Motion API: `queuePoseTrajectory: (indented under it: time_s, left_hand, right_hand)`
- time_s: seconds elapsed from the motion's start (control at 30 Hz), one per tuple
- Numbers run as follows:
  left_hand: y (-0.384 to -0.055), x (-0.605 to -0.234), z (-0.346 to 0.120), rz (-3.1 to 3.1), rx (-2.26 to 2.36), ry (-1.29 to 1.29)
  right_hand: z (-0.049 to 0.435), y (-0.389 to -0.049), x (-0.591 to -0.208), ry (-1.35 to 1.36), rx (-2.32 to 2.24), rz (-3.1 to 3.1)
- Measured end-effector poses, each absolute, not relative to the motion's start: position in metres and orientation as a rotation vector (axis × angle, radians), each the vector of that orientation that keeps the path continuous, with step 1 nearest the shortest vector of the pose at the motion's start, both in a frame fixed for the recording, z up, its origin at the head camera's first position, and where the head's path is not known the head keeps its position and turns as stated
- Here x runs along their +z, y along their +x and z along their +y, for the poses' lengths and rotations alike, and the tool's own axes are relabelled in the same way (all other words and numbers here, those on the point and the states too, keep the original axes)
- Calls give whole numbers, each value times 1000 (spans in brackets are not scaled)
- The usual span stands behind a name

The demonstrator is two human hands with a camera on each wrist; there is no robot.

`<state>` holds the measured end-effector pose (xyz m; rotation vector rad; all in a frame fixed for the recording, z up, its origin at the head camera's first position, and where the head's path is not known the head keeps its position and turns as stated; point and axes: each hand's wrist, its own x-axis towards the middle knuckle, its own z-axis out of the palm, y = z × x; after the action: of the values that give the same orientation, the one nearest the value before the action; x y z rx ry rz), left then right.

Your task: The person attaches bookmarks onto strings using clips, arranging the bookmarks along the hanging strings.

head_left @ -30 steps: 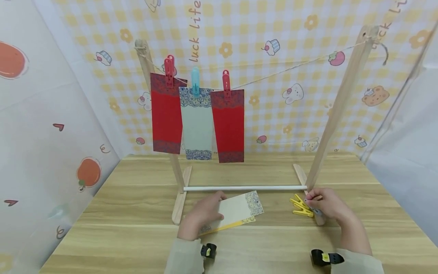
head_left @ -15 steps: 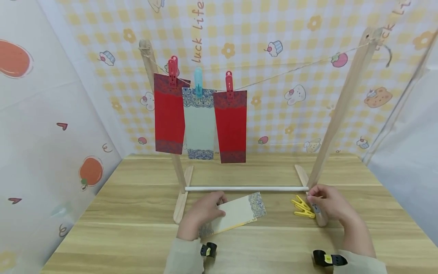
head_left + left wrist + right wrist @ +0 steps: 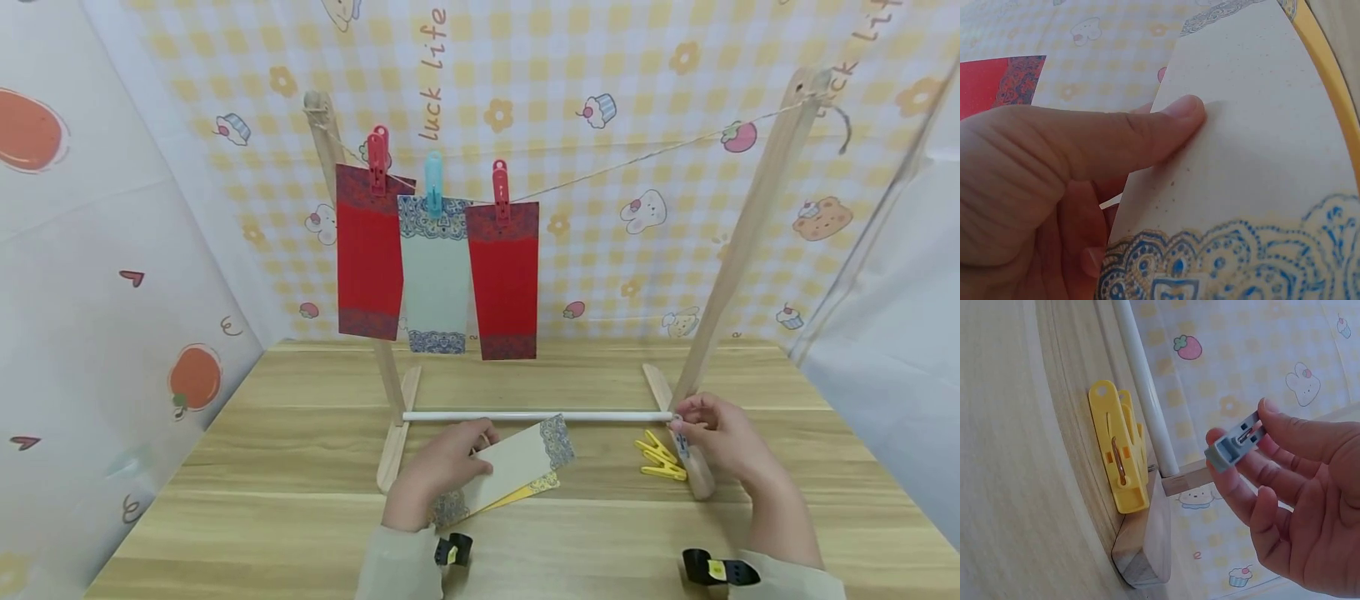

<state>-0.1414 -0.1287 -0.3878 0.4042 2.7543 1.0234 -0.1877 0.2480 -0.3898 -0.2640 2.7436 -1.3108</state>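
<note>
Wearing two black straps [image 3: 699,565] at the wrists, a person works with both hands over a wood-grain table [image 3: 600,533]. The left hand [image 3: 446,458] has its grip pinching one blue-bordered white card [image 3: 517,461] between thumb and fingers; one yellow card [image 3: 519,495] shows beneath, and whether the grip takes it in cannot be told. The right hand [image 3: 726,435] pinches one grey-blue clip [image 3: 1230,449] near the stand's right foot [image 3: 700,479], close to two yellow clips [image 3: 1107,440] on the table. Farther back, one white rod [image 3: 536,416] spans two wooden posts [image 3: 752,225]. Along one string [image 3: 645,162], two red clips [image 3: 501,193] and one light-blue clip [image 3: 433,185] hold two red cards [image 3: 502,287] and one pale card [image 3: 435,287] between them, before a yellow-checked backdrop [image 3: 570,50].
</note>
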Motion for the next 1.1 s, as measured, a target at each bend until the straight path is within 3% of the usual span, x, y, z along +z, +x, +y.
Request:
queuePoseTrajectory:
  time_s: [1.1]
  left_hand:
    - [-141,-370,-124,2756,1122,541]
  right_hand:
    - [215,-174,-354,-298,-1679,2568]
